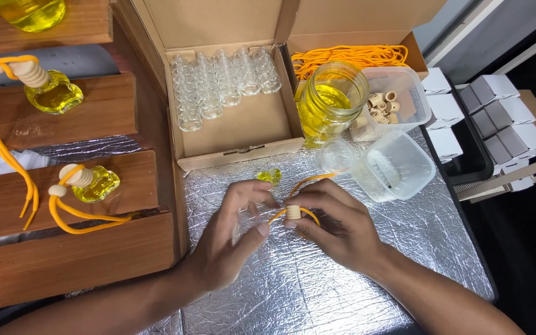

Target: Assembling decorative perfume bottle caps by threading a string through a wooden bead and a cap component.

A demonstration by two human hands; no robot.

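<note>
Foil-covered worktop (317,291) underfoot of everything, crinkled and shiny. At ten o'clock, stepped wooden shelves (63,186) carrying filled bottles (94,183) with orange cords. At twelve, an open box (237,133) with a row of empty glass bottles (224,84). At one o'clock, a jar (330,102) of yellow liquid, a tub of wooden caps (383,102), an empty tub (398,164); white boxes (485,118) at two (room beyond mostly dark).

At centre, both hands close together. Right hand (342,232) pinching a wooden cap (293,212) between thumb and forefinger, long axis roughly upright, orange cord (308,181) looping through it toward one o'clock. Left hand (231,239) just at nine o'clock of the cap, fingers (262,228) pressed together near the cord's end; actual grip unclear. Small filled bottle (270,176) lying at twelve, just beyond the fingertips, nearer the left hand.
</note>
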